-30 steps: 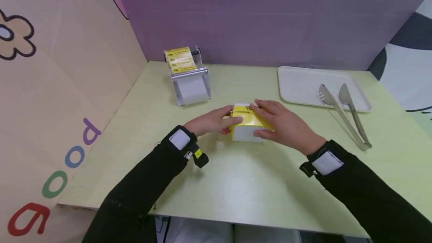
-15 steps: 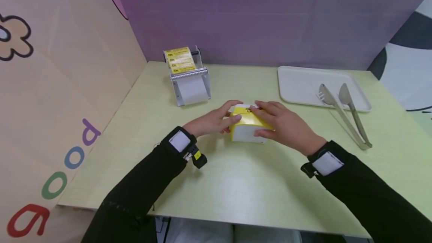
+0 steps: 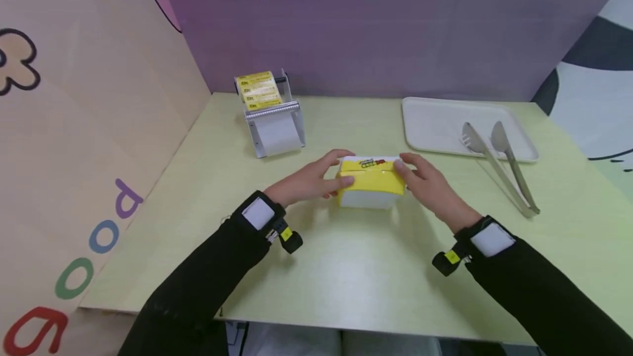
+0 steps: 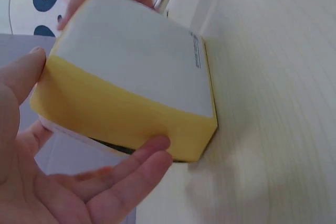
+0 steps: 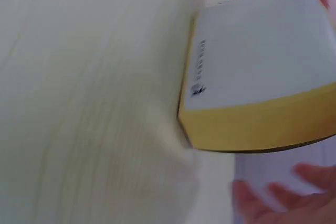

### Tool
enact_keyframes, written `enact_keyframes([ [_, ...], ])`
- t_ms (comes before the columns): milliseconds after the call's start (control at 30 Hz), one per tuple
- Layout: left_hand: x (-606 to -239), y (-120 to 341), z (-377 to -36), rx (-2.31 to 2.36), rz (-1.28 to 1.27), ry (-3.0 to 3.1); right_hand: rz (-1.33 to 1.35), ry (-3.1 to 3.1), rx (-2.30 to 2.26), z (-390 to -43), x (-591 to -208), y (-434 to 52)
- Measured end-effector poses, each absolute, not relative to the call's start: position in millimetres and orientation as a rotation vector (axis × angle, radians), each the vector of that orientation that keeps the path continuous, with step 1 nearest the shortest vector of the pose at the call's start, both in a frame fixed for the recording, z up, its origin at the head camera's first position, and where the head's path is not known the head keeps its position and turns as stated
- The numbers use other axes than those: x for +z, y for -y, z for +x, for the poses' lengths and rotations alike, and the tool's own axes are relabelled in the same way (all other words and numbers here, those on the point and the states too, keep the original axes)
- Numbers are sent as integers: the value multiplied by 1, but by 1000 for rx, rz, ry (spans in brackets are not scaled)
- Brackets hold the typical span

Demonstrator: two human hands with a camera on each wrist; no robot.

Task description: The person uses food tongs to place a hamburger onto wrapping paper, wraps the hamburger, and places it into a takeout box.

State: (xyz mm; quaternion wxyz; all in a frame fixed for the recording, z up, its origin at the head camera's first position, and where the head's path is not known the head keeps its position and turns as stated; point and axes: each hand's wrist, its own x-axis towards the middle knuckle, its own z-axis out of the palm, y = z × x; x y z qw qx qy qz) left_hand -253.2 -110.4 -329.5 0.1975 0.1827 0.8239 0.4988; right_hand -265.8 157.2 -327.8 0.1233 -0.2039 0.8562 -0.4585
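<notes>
A small yellow-and-white cardboard food box point(image 3: 372, 182) stands on the table with its lid down; dark print marks its yellow top. Around its left end, my left hand point(image 3: 316, 180) holds it, thumb at the front top edge and index finger behind. In the left wrist view, fingertips point(image 4: 157, 142) touch the box's yellow side point(image 4: 121, 103). My right hand point(image 3: 432, 188) is at the right end, thumb by the top right corner. The right wrist view shows its fingers point(image 5: 294, 198) spread and apart from the box's yellow side point(image 5: 262, 127).
A label dispenser point(image 3: 274, 131) with a roll of yellow stickers point(image 3: 259, 91) stands at the back left. On the right, metal tongs point(image 3: 514, 180) lean across the rim of a white tray point(image 3: 430, 125). The pale table's front edge point(image 3: 296, 324) runs close to the person.
My right hand has moved off the box's top towards its right end, uncovering the printed lid. The left hand stays at the left end. The head view has shifted slightly.
</notes>
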Motion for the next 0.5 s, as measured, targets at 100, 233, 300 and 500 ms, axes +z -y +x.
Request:
enact_keyframes([
  [100, -328, 107, -251, 1407, 498, -2304, -360, -2186, -1453, -269, -328, -162],
  [233, -326, 101, -250, 1469, 409, -2265, -230, -2011, -1559, -270, -328, -165],
  [300, -326, 97, -250, 1508, 305, -2256, -195, -2005, -1602, -269, -327, -165],
  [500, -333, 84, -251, 1546, -64, -2232, -98, -2076, -1647, -269, -330, -157],
])
